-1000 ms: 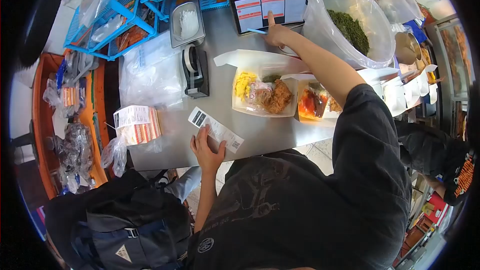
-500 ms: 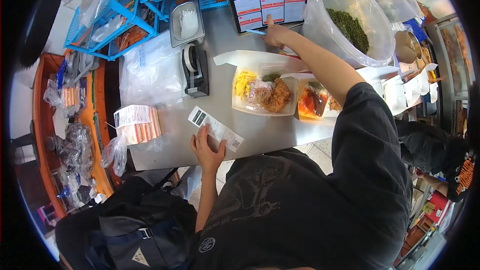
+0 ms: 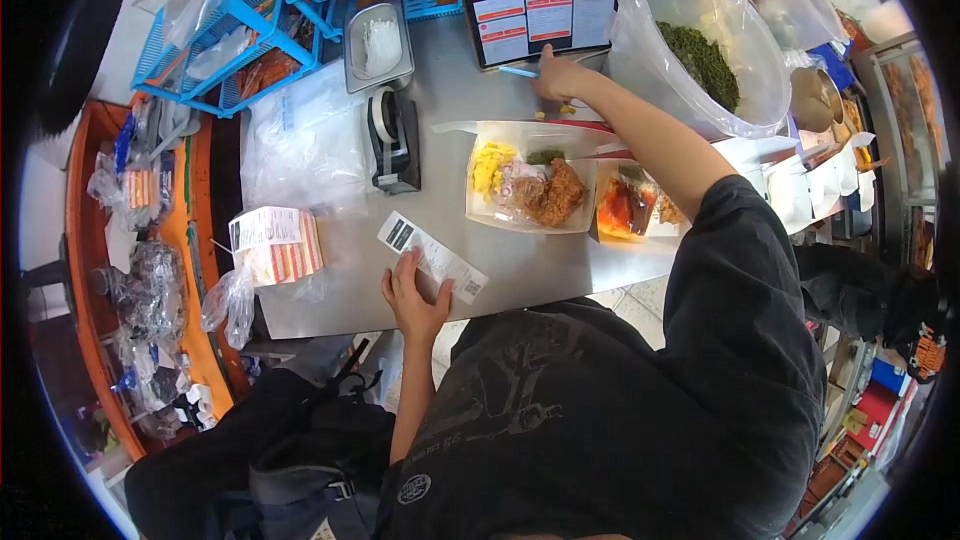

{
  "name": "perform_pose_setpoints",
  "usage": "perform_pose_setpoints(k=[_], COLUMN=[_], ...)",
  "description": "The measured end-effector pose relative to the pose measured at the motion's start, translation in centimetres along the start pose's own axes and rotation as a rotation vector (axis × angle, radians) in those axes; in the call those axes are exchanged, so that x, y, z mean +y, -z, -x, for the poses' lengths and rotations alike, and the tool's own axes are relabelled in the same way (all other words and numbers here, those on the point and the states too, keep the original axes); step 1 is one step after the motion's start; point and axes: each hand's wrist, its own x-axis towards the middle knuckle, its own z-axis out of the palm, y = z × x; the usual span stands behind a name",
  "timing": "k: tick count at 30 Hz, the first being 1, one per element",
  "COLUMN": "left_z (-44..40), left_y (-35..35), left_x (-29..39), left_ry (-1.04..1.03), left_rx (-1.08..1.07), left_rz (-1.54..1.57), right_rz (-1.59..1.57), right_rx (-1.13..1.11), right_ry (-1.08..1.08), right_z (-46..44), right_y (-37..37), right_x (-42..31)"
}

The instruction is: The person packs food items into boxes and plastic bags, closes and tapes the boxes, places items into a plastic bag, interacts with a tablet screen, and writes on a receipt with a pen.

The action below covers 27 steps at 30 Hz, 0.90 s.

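My left hand (image 3: 418, 305) lies on the steel counter with thumb and fingers apart, resting on a printed receipt (image 3: 432, 255). With its index finger extended, my right hand (image 3: 562, 77) is at the lower edge of a tablet (image 3: 543, 20) showing white and red order panels. A thin light-blue pen (image 3: 518, 71) sticks out from that hand's closed fingers. Below my right forearm sits an open takeout box (image 3: 482, 205) with fried chicken (image 3: 560, 195), yellow pieces and dark greens. Beside it, a second open box (image 3: 606, 234) holds red-sauced food, partly hidden by my sleeve.
A black tape dispenser (image 3: 395, 145) and a metal tray (image 3: 379, 45) stand left of the boxes. A wrapped striped box (image 3: 285, 258) sits at the counter's left. Blue baskets (image 3: 240, 60) line the back. A lined tub (image 3: 640, 50) holds chopped greens. Another person's dark sleeve (image 3: 850, 285) shows at right.
My right index finger has drawn down slightly from the tablet screen to its lower edge. The open box's pale lid has tipped back and shows less. My left hand stays on the receipt.
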Motion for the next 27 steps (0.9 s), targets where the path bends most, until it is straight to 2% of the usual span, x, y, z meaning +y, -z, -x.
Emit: perform_pose_setpoints(k=[2,14,20,27], left_z=[0.0,0.0,0.0,0.0], left_y=[-0.1,0.1,0.2,0.1], left_x=[-0.1,0.0,-0.1,-0.1], left_ry=[0.004,-0.002,-0.001,0.005], left_rx=[0.009,0.003,-0.001,-0.01], left_rz=[0.016,-0.019,-0.013,-0.014], right_rz=[0.061,-0.053,-0.083,0.026], right_rx=[0.033,0.086,0.031,0.125], right_ry=[0.02,0.008,0.017,0.095], right_z=[-1.5,-1.2,-1.0,-3.3], right_y=[-0.4,0.2,0.3,-0.9], right_x=[0.6,0.2,0.4,1.8])
